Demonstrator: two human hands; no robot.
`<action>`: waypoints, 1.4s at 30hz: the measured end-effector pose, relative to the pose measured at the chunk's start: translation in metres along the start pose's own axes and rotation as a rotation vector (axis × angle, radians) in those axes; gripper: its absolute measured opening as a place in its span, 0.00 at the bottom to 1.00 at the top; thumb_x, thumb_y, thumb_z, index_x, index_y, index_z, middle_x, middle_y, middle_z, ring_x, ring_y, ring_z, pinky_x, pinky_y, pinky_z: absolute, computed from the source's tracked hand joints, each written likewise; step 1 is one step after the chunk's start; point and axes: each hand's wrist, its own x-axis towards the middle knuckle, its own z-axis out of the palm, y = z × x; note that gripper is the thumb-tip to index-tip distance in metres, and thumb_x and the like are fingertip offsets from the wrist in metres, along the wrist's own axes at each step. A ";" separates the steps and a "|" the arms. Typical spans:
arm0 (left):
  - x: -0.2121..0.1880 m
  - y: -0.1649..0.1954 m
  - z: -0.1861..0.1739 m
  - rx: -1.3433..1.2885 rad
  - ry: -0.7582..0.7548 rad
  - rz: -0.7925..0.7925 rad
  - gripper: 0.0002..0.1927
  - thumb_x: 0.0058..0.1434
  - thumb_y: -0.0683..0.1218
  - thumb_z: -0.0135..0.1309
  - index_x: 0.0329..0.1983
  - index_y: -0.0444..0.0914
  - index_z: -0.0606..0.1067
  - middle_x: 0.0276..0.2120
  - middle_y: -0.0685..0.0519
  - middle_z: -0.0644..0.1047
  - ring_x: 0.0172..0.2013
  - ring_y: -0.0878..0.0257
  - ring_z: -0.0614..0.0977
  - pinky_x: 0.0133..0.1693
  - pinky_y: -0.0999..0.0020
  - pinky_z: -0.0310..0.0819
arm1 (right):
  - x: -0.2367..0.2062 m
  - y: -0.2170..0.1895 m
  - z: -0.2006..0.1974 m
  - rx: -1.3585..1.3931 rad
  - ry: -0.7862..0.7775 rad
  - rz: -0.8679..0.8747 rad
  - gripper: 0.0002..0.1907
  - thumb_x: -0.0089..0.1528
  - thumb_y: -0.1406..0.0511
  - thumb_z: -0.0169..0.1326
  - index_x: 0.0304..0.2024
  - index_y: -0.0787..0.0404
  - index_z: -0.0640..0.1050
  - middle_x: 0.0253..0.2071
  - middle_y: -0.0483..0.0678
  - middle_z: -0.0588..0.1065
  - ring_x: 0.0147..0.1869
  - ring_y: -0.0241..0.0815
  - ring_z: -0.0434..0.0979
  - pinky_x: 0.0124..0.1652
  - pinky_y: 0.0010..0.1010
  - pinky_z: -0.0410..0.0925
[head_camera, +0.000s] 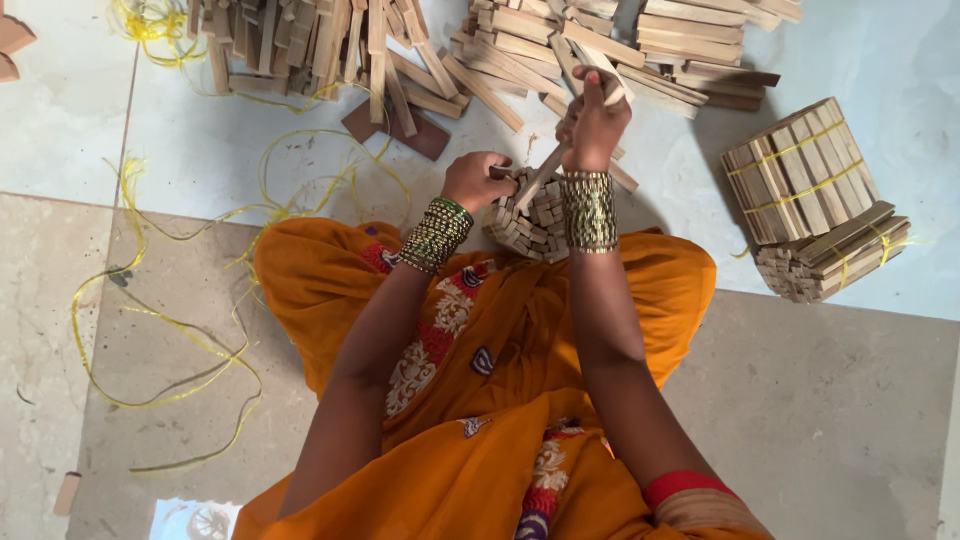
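Note:
A bundle of short wooden sticks (527, 222) rests end-up on my lap, on the orange cloth. My left hand (477, 178) presses against the bundle's far left side and steadies it. My right hand (593, 122) is closed around a single wooden stick (537, 180), which slants down with its lower end among the sticks of the bundle. Both wrists carry stacks of metal bangles.
Two tied stick bundles (810, 195) lie on the pale floor at the right. Loose sticks are heaped at the top centre (620, 50) and top left (300, 45). Yellow plastic string (170, 330) trails in loops across the floor on the left.

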 end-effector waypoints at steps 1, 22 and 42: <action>0.000 -0.001 0.000 -0.006 -0.006 -0.009 0.27 0.46 0.53 0.65 0.49 0.37 0.81 0.37 0.50 0.85 0.39 0.60 0.87 0.46 0.67 0.79 | 0.006 0.002 0.000 0.005 -0.008 0.007 0.11 0.70 0.63 0.51 0.40 0.64 0.80 0.14 0.36 0.61 0.13 0.26 0.53 0.13 0.25 0.49; -0.005 0.001 0.007 -0.052 -0.035 -0.059 0.30 0.53 0.55 0.64 0.58 0.39 0.77 0.43 0.52 0.85 0.45 0.64 0.87 0.48 0.69 0.81 | -0.074 0.035 0.021 -0.417 0.034 -0.894 0.07 0.73 0.66 0.45 0.46 0.61 0.74 0.44 0.51 0.82 0.37 0.32 0.82 0.32 0.19 0.74; -0.033 0.010 0.016 -0.086 0.040 -0.101 0.44 0.51 0.56 0.64 0.70 0.45 0.60 0.51 0.56 0.83 0.44 0.59 0.88 0.46 0.64 0.81 | 0.006 0.005 -0.009 0.023 0.141 -0.168 0.06 0.69 0.68 0.50 0.38 0.63 0.75 0.14 0.38 0.61 0.12 0.28 0.55 0.13 0.26 0.47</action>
